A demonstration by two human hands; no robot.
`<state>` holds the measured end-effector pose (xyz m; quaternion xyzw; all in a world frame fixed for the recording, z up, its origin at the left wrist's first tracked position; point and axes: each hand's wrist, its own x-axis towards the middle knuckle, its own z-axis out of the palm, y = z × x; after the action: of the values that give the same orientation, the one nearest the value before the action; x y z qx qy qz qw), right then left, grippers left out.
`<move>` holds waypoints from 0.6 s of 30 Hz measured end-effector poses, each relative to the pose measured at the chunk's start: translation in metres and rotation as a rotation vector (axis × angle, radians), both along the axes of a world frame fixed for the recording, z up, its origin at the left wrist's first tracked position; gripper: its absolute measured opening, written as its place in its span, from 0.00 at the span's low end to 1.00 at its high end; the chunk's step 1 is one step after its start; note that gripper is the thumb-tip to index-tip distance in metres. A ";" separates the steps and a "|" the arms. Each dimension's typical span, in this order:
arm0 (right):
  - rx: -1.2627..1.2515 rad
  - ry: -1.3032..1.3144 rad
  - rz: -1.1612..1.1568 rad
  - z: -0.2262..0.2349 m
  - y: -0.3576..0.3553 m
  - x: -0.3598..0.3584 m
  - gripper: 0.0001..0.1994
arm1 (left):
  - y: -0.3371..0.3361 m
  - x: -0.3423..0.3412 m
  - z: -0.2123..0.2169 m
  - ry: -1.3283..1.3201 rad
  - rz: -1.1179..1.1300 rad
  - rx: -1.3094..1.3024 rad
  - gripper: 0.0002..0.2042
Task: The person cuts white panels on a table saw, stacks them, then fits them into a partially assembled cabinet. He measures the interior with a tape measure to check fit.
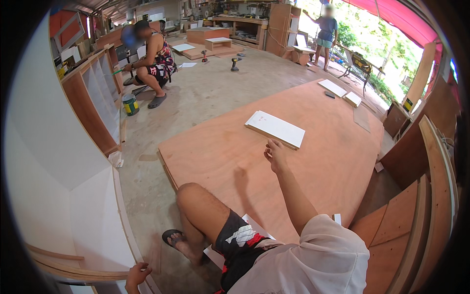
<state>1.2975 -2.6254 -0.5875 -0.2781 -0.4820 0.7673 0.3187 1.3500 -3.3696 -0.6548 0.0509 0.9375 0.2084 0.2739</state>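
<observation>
My right hand [275, 156] is stretched out over a large plywood sheet [220, 147], its fingers loosely bent and apart, with nothing seen in them. Just beyond its fingertips lies a small stack of white-faced boards [275, 128], the top one bearing faint reddish marks; I cannot tell whether the fingers touch it. Low at the left, my left hand [138, 277] is beside the wooden edge of a white-lined cabinet [98, 215]. Its fingers are slightly curled and look free of any object.
Farther along the plywood lie more white boards [332, 88] and a small dark object [330, 95]. A co-worker [155, 59] squats by a wooden frame, near a green can [130, 105]. A cordless drill [235, 64] stands on the floor. Wooden panels [396, 220] lean at right.
</observation>
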 end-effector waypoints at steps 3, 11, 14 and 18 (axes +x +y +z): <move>-0.035 -0.025 -0.016 -0.005 0.002 0.003 0.17 | 0.000 -0.001 0.001 0.010 -0.009 -0.007 0.26; -0.109 -0.058 -0.015 -0.028 0.003 0.007 0.13 | -0.001 0.002 0.003 0.019 0.002 0.021 0.25; -0.160 -0.087 -0.025 -0.045 0.011 0.009 0.10 | -0.004 0.001 0.002 0.014 0.009 0.005 0.25; -0.232 -0.102 -0.035 -0.082 0.034 0.012 0.12 | -0.009 0.000 -0.007 0.006 0.023 0.022 0.25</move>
<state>1.3097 -2.5915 -0.6698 -0.3604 -0.4005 0.7971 0.2728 1.3496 -3.3781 -0.6613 0.0437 0.9366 0.2217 0.2680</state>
